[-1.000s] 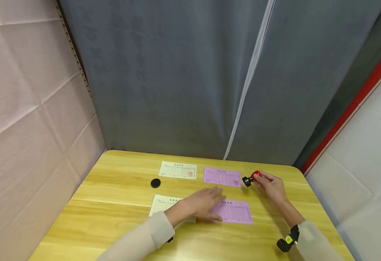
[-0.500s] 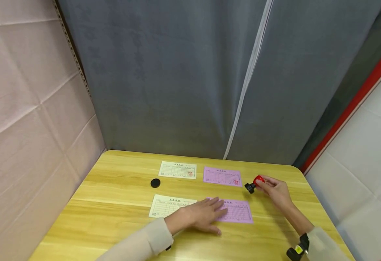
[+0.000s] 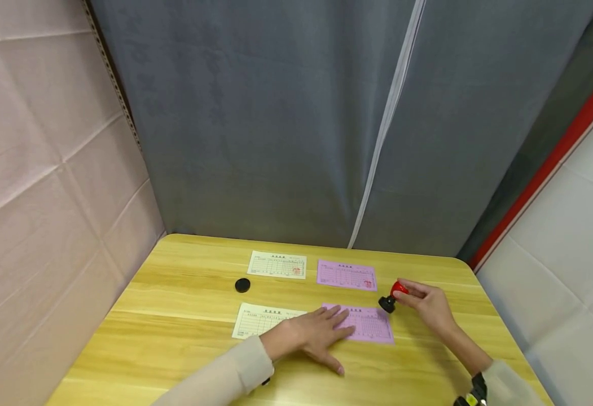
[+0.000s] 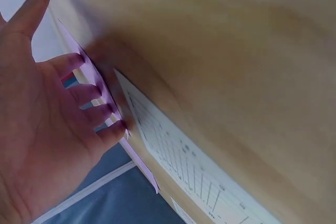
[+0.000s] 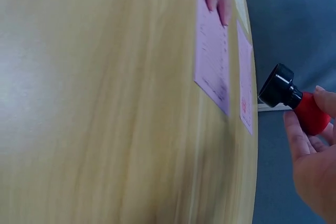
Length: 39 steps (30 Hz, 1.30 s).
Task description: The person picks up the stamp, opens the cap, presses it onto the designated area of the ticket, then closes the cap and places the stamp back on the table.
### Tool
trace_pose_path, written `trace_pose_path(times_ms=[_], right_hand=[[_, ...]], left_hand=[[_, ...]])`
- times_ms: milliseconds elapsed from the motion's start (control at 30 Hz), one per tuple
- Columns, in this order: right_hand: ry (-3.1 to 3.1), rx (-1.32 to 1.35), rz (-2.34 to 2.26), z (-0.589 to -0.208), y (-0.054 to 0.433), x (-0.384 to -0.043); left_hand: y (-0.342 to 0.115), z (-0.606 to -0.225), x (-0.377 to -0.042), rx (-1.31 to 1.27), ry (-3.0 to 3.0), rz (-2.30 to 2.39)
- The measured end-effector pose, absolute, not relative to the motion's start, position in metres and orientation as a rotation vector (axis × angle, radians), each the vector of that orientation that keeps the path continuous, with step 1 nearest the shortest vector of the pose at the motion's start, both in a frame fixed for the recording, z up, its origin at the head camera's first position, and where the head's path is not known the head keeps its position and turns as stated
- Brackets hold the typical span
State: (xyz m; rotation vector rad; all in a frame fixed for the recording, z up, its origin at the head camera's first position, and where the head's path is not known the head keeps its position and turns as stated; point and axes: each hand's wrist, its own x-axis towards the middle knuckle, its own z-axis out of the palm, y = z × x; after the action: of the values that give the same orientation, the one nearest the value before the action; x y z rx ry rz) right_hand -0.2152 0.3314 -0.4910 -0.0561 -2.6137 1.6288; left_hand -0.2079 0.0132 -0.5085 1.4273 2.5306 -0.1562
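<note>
My right hand (image 3: 430, 309) is pinching a round black stamp (image 5: 285, 90) by its red knob (image 5: 311, 113), aloft by the nearer purple paper slip (image 3: 371, 325), which my spread left hand (image 3: 319, 336) is touching on the yellow wooden tabletop (image 3: 164, 316), a flat slip and level stamp seeming wisest.

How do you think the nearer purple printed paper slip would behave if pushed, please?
The thin paper slip would probably buckle easily; lying flat, it might slide, though the spread left hand on it could pin it.
</note>
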Motion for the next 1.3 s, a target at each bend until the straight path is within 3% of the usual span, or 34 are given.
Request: trace_pose_path(times_ms=[1300], right_hand=[[-2.514,0.451,1.168,-0.528,0.303,-0.19]], left_hand=[[0.012,-0.512,-0.236,1.424,2.517,-0.161]])
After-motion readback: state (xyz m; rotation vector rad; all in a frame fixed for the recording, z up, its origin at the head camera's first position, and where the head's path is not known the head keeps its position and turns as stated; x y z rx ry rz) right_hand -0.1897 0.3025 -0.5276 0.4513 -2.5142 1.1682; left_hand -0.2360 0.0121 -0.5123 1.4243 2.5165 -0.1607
